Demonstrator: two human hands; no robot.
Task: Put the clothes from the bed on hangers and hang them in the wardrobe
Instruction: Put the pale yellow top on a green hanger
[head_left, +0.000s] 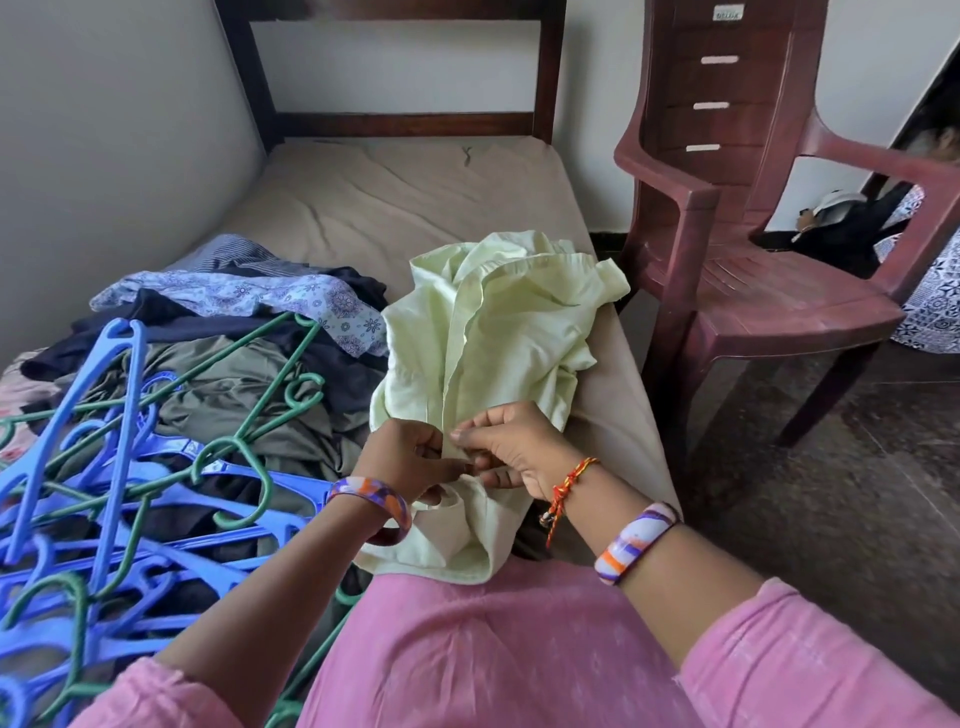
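Pinching the front placket of the pale green shirt (498, 332), my left hand (410, 457) and right hand (511, 447) met over it on the bed (363, 202); blue and green hangers (119, 467) lay heaped on dark clothes (234, 379) to the left.

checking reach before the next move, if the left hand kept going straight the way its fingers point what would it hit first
The left hand points right, into the pale green shirt placket it pinches; just beyond are the right hand fingertips. Depth looks close.

shirt (498, 332) on bed (363, 208), hangers (104, 467) left, chair (753, 260) right
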